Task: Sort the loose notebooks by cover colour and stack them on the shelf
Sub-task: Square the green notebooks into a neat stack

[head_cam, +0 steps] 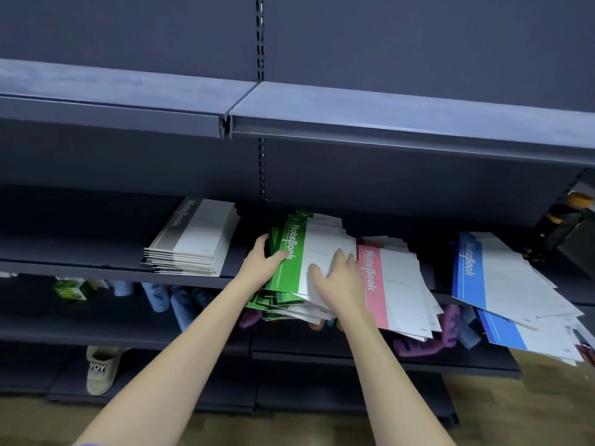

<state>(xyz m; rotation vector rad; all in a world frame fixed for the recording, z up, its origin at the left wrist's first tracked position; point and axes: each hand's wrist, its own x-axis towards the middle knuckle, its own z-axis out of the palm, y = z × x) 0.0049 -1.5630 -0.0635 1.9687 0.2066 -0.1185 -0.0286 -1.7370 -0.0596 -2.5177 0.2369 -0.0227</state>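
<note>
A loose pile of green notebooks (291, 252) lies on the dark shelf (80, 267), hanging over its front edge. My left hand (262, 263) presses against the pile's left side, thumb across the top green cover. My right hand (335, 278) lies flat with spread fingers on the top notebook's white part. A tidy stack of grey notebooks (193, 241) sits to the left. A fanned pink pile (391, 281) lies just right of my right hand, and a sliding blue pile (502, 281) farther right overhangs the edge.
An upper shelf (354, 114) juts out above. The lower shelf holds bottles (157, 296), a green box (72, 289) and purple items (447, 329). A beige slipper (99, 368) rests on the bottom shelf. Dark objects (566, 233) stand at the far right.
</note>
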